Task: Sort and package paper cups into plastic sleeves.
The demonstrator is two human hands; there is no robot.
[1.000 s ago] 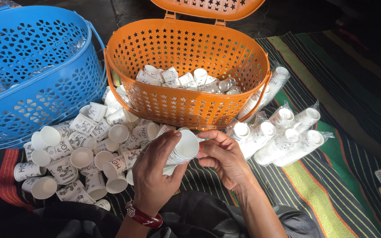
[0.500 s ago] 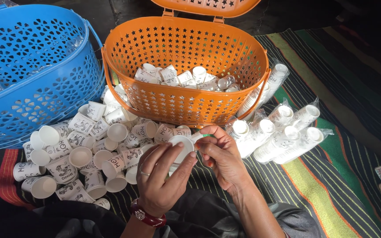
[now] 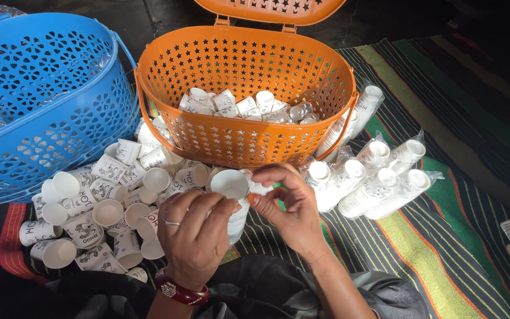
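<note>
Left fingers (image 3: 208, 204): curled round a stack of white paper cups (image 3: 234, 204), open mouth up.
Right fingers (image 3: 267, 192): pinching the top cup's rim at its right edge.
Left hand (image 3: 196, 239): just beside right hand (image 3: 293, 210), above the striped mat (image 3: 444, 236).
Orange basket (image 3: 246, 142): lid open, near wall just beyond the stack, loose cups inside.
Left side: loose printed cups (image 3: 95, 207) crowding the mat's edge, blue basket (image 3: 36, 112) behind.
Right side: wrapped cup sleeves (image 3: 379, 180); bare mat beyond them.

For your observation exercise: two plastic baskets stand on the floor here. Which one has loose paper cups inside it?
The orange basket, the one with its lid swung open behind it, holds loose white cups. The blue basket to its left shows only clear plastic wrapping inside.
</note>
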